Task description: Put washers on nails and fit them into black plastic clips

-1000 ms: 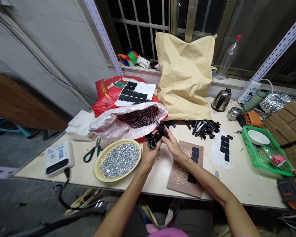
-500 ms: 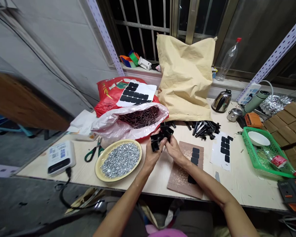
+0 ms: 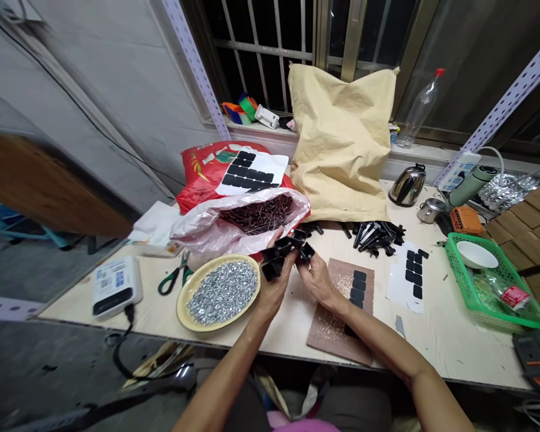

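Note:
Several glossy black plastic pieces with hollow, cup-like ends [image 3: 281, 247] are bunched together between my two hands. My left hand [image 3: 273, 289] is wrapped round the bunch from the left and below. On the right side, the fingers of my right hand [image 3: 317, 281] close on a black piece at the bunch's edge; its fingertips are partly hidden. Just left of my left hand stands a yellow bowl [image 3: 182, 313] of small silvery metal pieces [image 3: 225, 293]. Behind the hands, an opened red-and-white bag [image 3: 193, 231] shows dark screws or nails [image 3: 265, 215].
A brown board [image 3: 324, 336] bears black rounded pads [image 3: 359, 285]. Loose black parts [image 3: 375, 235] lie before a beige sack [image 3: 342, 150]. Right are a pad sheet [image 3: 396, 288] and green basket [image 3: 459, 282]; left are scissors [image 3: 166, 284] and a white box [image 3: 117, 282].
The black bunch has turned and spread out to the left in my hands, with more cup-like ends showing. The whole view has shifted slightly.

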`<state>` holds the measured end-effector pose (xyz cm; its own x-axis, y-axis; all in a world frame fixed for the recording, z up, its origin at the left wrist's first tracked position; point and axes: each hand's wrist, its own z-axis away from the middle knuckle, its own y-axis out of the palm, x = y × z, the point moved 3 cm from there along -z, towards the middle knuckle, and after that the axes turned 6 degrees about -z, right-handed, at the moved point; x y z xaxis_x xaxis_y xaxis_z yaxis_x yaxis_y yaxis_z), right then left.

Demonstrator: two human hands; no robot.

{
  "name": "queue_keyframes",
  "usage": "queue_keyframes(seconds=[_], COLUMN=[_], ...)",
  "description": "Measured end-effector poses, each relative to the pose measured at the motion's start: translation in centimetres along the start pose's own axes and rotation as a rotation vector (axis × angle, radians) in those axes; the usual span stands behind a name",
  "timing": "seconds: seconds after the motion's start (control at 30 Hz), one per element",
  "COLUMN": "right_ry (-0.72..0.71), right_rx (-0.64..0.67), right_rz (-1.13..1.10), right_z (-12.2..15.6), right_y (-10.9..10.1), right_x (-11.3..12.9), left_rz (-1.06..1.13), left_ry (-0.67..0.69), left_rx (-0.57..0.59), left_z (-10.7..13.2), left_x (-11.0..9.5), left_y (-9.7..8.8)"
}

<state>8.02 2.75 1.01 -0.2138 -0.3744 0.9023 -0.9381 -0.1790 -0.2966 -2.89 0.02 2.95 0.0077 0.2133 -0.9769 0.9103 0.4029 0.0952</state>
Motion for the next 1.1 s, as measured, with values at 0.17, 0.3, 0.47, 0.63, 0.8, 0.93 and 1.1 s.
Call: queue_keyframes(seconds=[0.17, 0.3, 0.47, 0.63, 0.8, 0.93, 1.1], right_ry=[0.134, 0.081, 0.011, 0.307, 0.797, 0.846, 0.743], right_rx=[0.122, 0.027, 0.049, 0.214, 0.174, 0.147, 0.106], right_rz=[-0.073, -0.087, 0.01, -0.22, -0.316, -0.14, 0.281], right_z=[-0.1, -0.6, -0.4, -0.1, 0.4, 0.4, -0.2], right_y=[0.4, -0.1, -0.7, 0.5, 2.5, 2.4, 0.6], right_x=[-0.8, -0.2, 0.5, -0.8, -2.8, -3.5, -3.0], left_rz=[-0.051, -0.021, 0.028, 0.008, 0.083, 0.046, -0.139], left_ry=[0.068, -0.053, -0.18, -0.304, -0.499, -0.639, -0.646], left_rx=[0.136, 0.062, -0.002, -0.077, 0.088, 0.23, 0.316], left_z=[-0.1, 0.5, 1.2, 0.7, -0.8, -1.2, -1.4], left_x=[1.3, 1.8, 1.5, 2.8, 6.1, 8.2, 9.4], left_y=[-0.5, -0.1, 0.4, -0.3, 0.6, 1.2, 1.3])
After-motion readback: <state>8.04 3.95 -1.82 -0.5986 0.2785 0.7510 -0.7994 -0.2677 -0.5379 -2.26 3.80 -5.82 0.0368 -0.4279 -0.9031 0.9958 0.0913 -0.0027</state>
